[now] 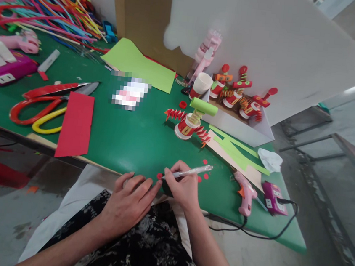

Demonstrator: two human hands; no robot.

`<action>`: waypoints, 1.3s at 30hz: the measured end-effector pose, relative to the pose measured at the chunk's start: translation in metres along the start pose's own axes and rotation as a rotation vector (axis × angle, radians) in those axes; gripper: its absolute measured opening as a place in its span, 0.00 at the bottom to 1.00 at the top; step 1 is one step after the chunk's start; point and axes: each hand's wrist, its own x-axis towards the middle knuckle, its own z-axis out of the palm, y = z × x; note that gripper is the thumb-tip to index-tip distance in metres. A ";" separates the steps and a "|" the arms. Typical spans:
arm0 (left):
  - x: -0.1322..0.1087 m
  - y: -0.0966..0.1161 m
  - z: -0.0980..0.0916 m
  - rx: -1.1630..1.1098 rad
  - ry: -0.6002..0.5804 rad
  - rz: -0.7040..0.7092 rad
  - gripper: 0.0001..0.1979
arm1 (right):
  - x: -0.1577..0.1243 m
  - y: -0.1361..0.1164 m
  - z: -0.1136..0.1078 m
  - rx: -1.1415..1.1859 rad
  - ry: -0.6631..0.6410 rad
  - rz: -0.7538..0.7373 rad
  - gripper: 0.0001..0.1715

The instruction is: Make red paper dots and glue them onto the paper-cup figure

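My right hand [184, 189] is closed around a clear-barrelled pen [197, 170], its tip at a small red paper circle [159, 176] by the table's front edge. With fingers stretched out, my left hand [130, 202] lies on the edge, its index fingertip at that same circle. Several more red circles [205, 176] lie just right of the pen. Beyond my hands stands a paper-cup figure [185, 128] with red folded-paper arms, a green spring-like neck and a green paper roll on top.
Left are large scissors [45, 104], red paper [76, 126] and a pile of pipe cleaners [51, 5]. A white box [238, 129] of similar figures stands at the back right. A pink glue gun [246, 195] and its cord lie right, near green paper strips [238, 154].
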 end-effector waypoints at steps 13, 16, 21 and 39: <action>-0.002 -0.001 0.001 0.006 0.003 -0.005 0.16 | 0.000 0.003 -0.001 0.050 0.043 0.001 0.16; -0.003 0.000 -0.001 -0.004 -0.009 -0.001 0.16 | 0.001 0.007 -0.005 0.212 0.164 0.054 0.17; 0.006 -0.006 -0.014 -0.081 -0.038 0.014 0.15 | -0.003 0.010 -0.015 0.237 0.189 -0.018 0.10; 0.086 -0.035 -0.008 -0.253 -0.216 0.248 0.14 | -0.027 0.029 -0.107 0.022 0.652 -0.008 0.11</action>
